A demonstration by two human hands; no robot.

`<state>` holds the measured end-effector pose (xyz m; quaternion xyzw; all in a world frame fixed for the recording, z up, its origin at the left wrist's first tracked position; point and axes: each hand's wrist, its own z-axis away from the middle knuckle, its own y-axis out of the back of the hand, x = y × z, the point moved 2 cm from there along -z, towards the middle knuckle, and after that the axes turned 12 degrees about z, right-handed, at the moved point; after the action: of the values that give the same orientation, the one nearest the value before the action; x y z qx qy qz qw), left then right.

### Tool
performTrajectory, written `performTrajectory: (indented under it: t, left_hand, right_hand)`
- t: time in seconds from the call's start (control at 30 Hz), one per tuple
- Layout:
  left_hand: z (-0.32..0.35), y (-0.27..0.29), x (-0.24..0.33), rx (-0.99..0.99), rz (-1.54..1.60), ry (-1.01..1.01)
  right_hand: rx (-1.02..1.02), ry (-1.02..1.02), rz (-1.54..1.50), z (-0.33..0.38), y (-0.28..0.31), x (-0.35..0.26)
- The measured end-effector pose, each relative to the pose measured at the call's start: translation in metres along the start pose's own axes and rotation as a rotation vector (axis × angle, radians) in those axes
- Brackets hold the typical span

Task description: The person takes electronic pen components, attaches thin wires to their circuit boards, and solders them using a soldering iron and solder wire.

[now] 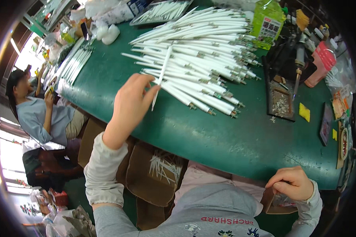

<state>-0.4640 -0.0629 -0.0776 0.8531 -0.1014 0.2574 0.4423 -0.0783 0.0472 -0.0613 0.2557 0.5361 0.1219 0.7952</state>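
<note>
Here I have a white stick (pixel 166 63) pinched in my left hand (pixel 131 98) at the left edge of the pile (pixel 209 51), likely light, stiff, slick, best held mid-shaft, right hand (pixel 293 184) curled, contents I can't tell, while a cardboard box (pixel 144 189) holds thin sticks (pixel 162 170), a tray (pixel 135 24) more.

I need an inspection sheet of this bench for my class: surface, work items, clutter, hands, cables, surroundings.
Surface: green tabletop, lightly scuffed; pale crumbs beside a small dark tray.
Work items: fanned pile of white rods, metal-looking ends mostly toward the right.
Clutter: green pouch, pink container and yellow sponge, right of the pile.
Left hand: grip closed on one white rod.
Right hand: fingers curled at the table's near edge; grip contents unclear.
Cables: nothing seen clearly.
Surroundings: seated co-worker at left; cardboard box holding thin white sticks below the table edge.
</note>
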Motion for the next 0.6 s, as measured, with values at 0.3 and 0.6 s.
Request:
performTrajectory:
  t: [0.3, 0.6]
  left_hand:
    - [-0.087, -0.042, -0.037, -0.079, -0.142, 0.182]
    - [-0.068, -0.061, 0.102, -0.551, 0.424, 0.220]
  right_hand:
    - [-0.160, 0.228, -0.231, -0.012, 0.026, 0.017]
    - [0.062, 0.298, -0.082, -0.034, 0.055, 0.023]
